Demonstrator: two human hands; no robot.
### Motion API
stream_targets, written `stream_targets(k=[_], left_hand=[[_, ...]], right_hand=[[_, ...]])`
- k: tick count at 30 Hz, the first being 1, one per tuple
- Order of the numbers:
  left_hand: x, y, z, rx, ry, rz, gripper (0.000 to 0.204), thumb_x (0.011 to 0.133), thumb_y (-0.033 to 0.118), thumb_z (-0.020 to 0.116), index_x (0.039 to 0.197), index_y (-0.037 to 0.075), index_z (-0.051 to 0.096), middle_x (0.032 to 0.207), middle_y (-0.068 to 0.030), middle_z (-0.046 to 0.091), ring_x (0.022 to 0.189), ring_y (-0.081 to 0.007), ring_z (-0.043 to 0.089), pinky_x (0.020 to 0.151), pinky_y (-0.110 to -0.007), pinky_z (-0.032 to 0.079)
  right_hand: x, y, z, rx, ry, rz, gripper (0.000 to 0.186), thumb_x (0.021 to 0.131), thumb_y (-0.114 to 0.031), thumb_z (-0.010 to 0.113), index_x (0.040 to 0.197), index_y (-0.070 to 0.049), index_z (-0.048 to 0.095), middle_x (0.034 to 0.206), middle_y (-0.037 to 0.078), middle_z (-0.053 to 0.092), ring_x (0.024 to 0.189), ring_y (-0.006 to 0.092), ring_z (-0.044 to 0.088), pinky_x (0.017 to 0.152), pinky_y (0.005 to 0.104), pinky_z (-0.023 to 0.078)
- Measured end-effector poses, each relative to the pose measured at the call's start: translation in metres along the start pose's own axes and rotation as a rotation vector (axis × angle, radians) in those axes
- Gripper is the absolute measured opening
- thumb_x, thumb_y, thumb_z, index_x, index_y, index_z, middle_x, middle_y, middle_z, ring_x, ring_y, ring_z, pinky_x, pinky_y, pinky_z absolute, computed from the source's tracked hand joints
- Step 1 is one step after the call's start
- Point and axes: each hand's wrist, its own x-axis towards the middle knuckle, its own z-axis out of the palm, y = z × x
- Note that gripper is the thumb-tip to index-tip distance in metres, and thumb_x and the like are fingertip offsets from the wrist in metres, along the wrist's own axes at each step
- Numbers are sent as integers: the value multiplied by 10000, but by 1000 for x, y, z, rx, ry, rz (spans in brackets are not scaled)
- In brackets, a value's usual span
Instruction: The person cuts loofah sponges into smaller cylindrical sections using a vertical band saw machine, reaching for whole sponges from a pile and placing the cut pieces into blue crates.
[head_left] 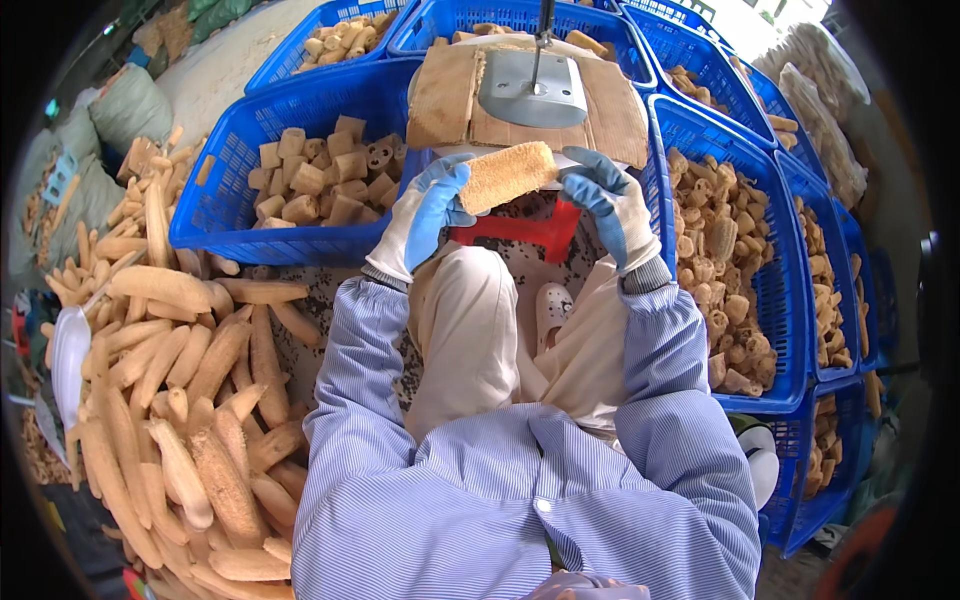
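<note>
A cut loofah piece, tan and fibrous, is held up in front of my knees. My gloved left hand wraps round its left end, thumb below. At the right end, the fingertips of my gloved right hand pinch its edge. Both gloves are white with blue-coated fingers. Just beyond the piece stands a machine table with a grey metal plate and a thin upright blade. Brown board covers the table on both sides of the plate.
A blue crate of short loofah cuts stands left, another blue crate of loofah ends right. More crates line the back and right. Whole loofahs heap at my left. A red bracket-shaped part sits below the table.
</note>
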Motion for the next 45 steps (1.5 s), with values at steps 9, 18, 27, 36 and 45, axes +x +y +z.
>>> stream_targets(k=[9,18,27,36,45], left_hand=[[13,22,33,144,-121,-153,551,1056,483,362,1279,26,574,1018,-89,698,737,-135,669,625,-247,541],[11,13,56,59,-115,-63,733,1022,624,249,1418,40,448,1235,-126,636,858,-175,681,768,-279,549],[11,16,64,346,-11,158,532,985,413,572,1423,123,488,1231,-78,584,998,-141,611,855,-293,512],[99,39,20,540,-73,164,426,919,234,683,1320,112,607,1218,-39,633,1025,-120,604,914,-256,478],[182,34,-17,878,42,117,492,864,311,741,1329,205,621,1288,-87,602,1121,-213,579,1021,-312,452]], right_hand=[[-8,-5,12,256,-147,-136,855,792,-97,825,1501,-31,352,1360,78,550,1212,166,555,1033,318,469],[-11,-8,0,295,179,-1,559,869,-268,778,1324,-24,565,1050,46,691,795,97,659,699,241,534],[2,8,-6,149,267,183,545,875,-315,772,1293,-20,587,987,65,705,760,104,662,684,244,524],[78,20,-18,-178,261,-68,416,838,-147,789,1191,24,650,1018,105,720,898,137,653,816,268,516],[151,48,-13,-425,352,95,307,844,-174,758,1116,-37,717,908,80,737,818,155,667,782,281,512]])
